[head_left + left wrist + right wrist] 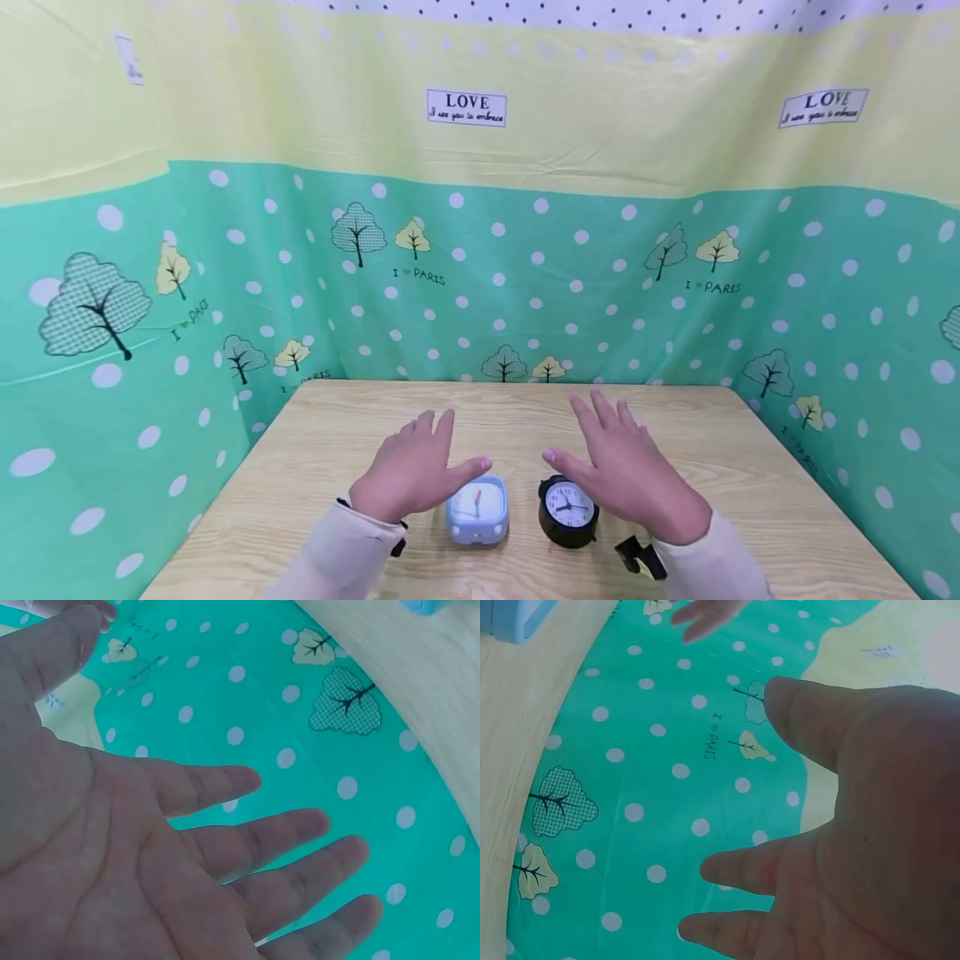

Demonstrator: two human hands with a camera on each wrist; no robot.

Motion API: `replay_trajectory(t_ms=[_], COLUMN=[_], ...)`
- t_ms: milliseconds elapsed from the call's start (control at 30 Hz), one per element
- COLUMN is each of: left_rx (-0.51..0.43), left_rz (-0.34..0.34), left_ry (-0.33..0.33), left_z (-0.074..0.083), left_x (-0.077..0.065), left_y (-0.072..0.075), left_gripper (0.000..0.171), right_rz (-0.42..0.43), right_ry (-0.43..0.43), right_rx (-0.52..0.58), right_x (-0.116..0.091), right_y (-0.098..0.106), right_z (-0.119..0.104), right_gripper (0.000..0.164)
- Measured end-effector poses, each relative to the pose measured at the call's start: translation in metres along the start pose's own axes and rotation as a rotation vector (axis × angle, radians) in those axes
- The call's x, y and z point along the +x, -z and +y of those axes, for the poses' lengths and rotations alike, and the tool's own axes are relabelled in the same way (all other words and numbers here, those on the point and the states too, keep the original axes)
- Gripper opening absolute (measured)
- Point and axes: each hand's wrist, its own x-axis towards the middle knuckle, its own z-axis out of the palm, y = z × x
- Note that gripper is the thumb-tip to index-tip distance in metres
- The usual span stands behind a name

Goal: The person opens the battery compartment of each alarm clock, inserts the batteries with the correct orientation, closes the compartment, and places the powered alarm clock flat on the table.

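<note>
In the head view a light blue square alarm clock [477, 510] stands on the table, left of a round black alarm clock [568, 510]. My left hand [414, 468] is raised beside the blue clock, its thumb overlapping the clock's top edge in this view. Above and to the right of the black clock hovers my right hand [626, 467], fingers spread. Both wrist views show bare palms: the left hand [127, 847] and the right hand [870, 825] hold nothing. A corner of the blue clock [517, 619] shows in the right wrist view.
The wood-grain table [510, 417] reaches back to a green and yellow curtain [517, 250] with white dots and printed trees, which hangs behind it and along both sides. A dark wrist strap piece [641, 558] sits at the right cuff.
</note>
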Motion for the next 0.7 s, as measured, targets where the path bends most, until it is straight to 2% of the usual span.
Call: replay_trajectory(t_ms=[300, 700], left_rx=[-0.058, -0.082], left_rz=[-0.017, -0.014], left_ry=[0.013, 0.023], left_z=[-0.003, -0.003], left_x=[0.001, 0.004], left_y=[-0.014, -0.032], left_gripper=[0.101, 0.1], right_rz=[-0.033, -0.062], right_ry=[-0.025, -0.043], right_rx=[0.039, 0.071], right_x=[-0.001, 0.001], right_y=[-0.009, -0.012], right_z=[0.007, 0.013], right_gripper=[0.104, 0.105])
